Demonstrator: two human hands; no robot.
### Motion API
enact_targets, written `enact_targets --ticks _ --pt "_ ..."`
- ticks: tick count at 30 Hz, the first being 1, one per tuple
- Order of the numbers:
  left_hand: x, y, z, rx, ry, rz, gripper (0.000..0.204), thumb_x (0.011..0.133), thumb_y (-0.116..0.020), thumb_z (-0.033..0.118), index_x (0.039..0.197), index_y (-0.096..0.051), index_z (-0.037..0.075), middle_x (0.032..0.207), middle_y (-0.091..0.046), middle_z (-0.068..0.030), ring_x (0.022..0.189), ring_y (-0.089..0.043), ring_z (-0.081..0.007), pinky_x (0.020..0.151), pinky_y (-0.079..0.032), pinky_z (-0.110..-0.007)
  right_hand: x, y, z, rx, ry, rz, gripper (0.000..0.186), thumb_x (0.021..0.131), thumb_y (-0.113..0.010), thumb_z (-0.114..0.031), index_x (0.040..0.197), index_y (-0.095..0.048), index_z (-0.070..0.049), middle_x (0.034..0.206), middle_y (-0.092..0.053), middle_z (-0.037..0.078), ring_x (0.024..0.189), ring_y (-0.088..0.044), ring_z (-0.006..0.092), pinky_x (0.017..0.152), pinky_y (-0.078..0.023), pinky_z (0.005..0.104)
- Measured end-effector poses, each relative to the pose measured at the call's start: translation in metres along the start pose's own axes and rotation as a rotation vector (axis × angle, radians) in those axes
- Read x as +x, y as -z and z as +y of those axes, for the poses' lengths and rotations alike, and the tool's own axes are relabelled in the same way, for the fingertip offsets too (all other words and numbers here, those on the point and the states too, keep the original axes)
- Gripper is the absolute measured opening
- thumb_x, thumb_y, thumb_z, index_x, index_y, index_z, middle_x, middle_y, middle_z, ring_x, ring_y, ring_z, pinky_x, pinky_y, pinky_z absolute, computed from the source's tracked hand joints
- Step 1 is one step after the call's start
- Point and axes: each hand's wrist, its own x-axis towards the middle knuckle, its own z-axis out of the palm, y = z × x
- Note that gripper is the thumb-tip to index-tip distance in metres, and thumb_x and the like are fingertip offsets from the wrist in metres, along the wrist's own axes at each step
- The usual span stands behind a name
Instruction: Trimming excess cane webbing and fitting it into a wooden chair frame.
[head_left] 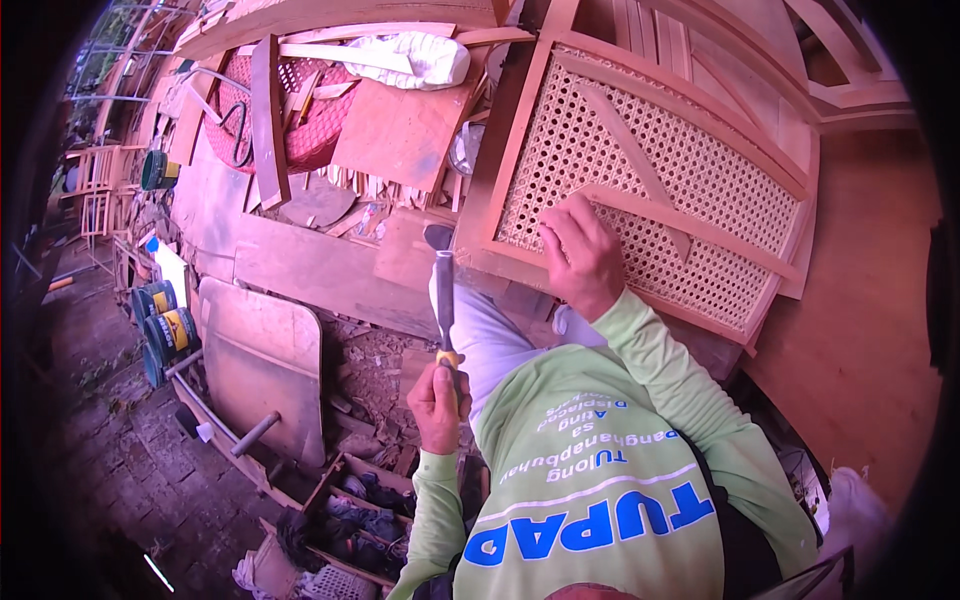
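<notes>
My left hand (434, 402) is closed round the yellow and dark handle of a chisel (445, 300). Its long metal blade points away from me, beside my left leg. My right hand (584, 255) has its fingers curled over the near edge of a wooden frame panel (515, 165) filled with woven cane mesh (560, 125). Whatever those fingers may pinch is hidden. Just beyond them lies the near end of a slim wooden strip (690, 226), which slants across the mesh. A second wooden piece (635, 150) lies across the mesh too, its lower end by the strip.
Across from me at the left, a red woven basket (320, 140) holds tools and wood pieces. A white cloth bundle (430, 60) lies behind it. Green buckets (172, 330) stand at the left near a leaning board (262, 370). A wooden box (365, 500) with dark cloths sits below.
</notes>
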Motion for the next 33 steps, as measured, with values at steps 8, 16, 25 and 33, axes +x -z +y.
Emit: enact_targets --ticks 8,16,25,33 --pt "-0.003 -0.005 0.001 -0.053 0.018 0.002 0.039 0.12 -0.053 0.03 0.131 -0.071 -0.004 0.083 -0.063 -0.0001 0.053 -0.048 -0.0044 0.049 -0.035 -0.022 0.019 -0.044 -0.013 -0.099 -0.027 -0.026 0.017 0.088 -0.081 -0.004 0.102 -0.071 -0.003 0.096 -0.063 0.012 0.084 -0.07 0.0335 0.073 -0.057 0.0454" --pt "-0.009 -0.002 0.0 -0.078 0.016 0.009 0.039 0.12 -0.054 0.029 0.131 -0.07 -0.005 0.084 -0.065 -0.0017 0.054 -0.048 -0.0048 0.05 -0.035 -0.023 0.021 -0.047 -0.011 -0.101 -0.015 -0.035 0.009 0.091 -0.076 -0.001 0.096 -0.069 -0.003 0.094 -0.063 0.012 0.08 -0.07 0.0352 0.071 -0.056 0.0465" --pt "-0.001 -0.007 0.012 -0.088 -0.01 -0.022 0.034 0.118 -0.057 0.024 0.136 -0.068 -0.003 0.088 -0.066 -0.0015 0.06 -0.051 -0.004 0.053 -0.038 -0.022 0.022 -0.047 -0.011 -0.096 -0.068 0.032 0.014 0.089 -0.071 0.001 0.094 -0.059 -0.003 0.091 -0.058 0.013 0.079 -0.068 0.0351 0.068 -0.054 0.0483" --pt "0.012 -0.034 0.012 -0.036 -0.055 -0.139 0.045 0.111 -0.066 0.007 0.155 -0.059 0.003 0.093 -0.066 0.0016 0.065 -0.051 -0.0026 0.058 -0.04 -0.021 -0.021 0.001 -0.011 0.126 -0.089 0.036 0.01 0.095 -0.073 0.001 0.1 -0.065 -0.002 0.094 -0.061 0.015 0.079 -0.065 0.0348 0.07 -0.053 0.0452"
